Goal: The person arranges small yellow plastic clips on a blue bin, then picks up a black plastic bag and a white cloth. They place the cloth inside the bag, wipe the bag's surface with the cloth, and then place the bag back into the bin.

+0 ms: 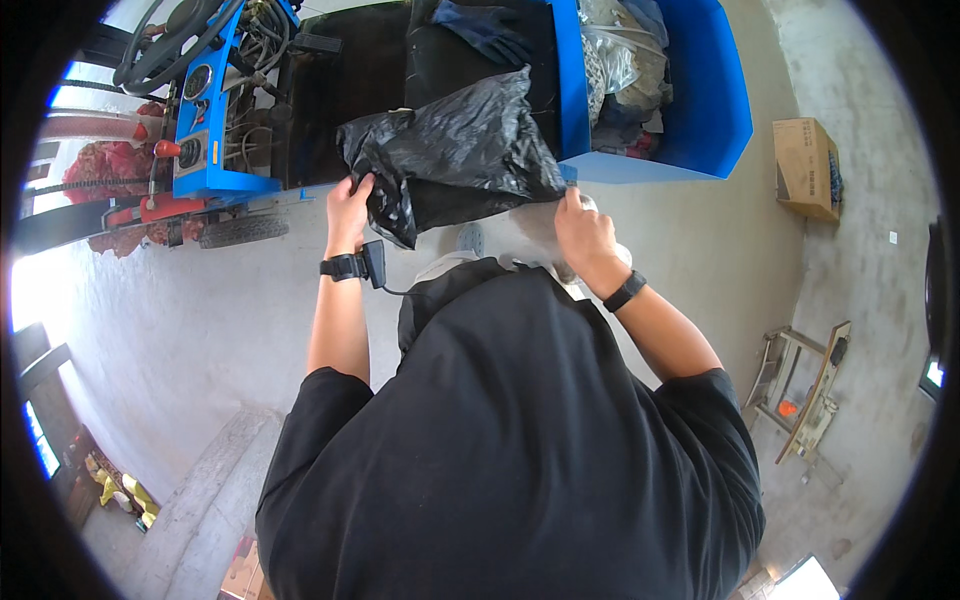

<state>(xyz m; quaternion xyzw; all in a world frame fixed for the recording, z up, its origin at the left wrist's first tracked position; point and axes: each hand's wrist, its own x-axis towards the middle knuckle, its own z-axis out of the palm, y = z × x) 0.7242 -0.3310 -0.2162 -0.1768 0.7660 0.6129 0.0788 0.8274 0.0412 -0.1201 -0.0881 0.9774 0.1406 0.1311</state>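
A crumpled black plastic bag (470, 150) is stretched between my two hands, above the near edge of a black platform on a blue vehicle. My left hand (347, 208) pinches the bag's left side, its fingers closed. At the bag's right corner my right hand (585, 232) is closed on the plastic. Neither palm shows. Beyond the bag, a dark blue work glove (485, 32) lies on the platform (350, 90).
To the right of the platform, a blue bin (708, 90) holds plastic and rags (628, 75). A steering wheel (170, 40) and gauge panel (200, 110) stand at the left. A cardboard box (803, 170) and a wooden frame (800, 390) rest on the floor at right.
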